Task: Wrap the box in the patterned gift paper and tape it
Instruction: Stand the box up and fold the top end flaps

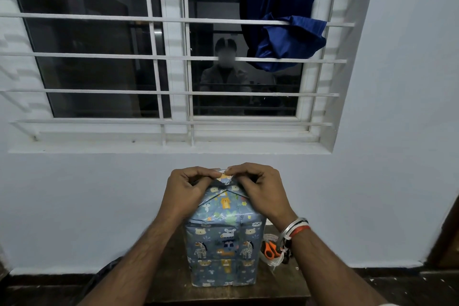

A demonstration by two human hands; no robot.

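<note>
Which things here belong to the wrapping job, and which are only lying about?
Job: wrapped box; paper flap, pinched by left hand and right hand; orange scissors.
Lying about: blue curtain; window grille.

A blue curtain [285, 32] hangs bunched over the white bars [154, 57] of a dark window; orange-handled scissors [270, 251] lie on the wooden table [169, 281]

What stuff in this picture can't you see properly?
All in the head view:
1. Any tape on the flap: the left hand and right hand pinch it, and their fingers cover the spot.
2. The scissors: only the orange handles show; the right wrist hides the blades.
3. The box: its back and underside face away.
4. A white thing by the scissors: mostly behind the wrist, so it cannot be named.
</note>
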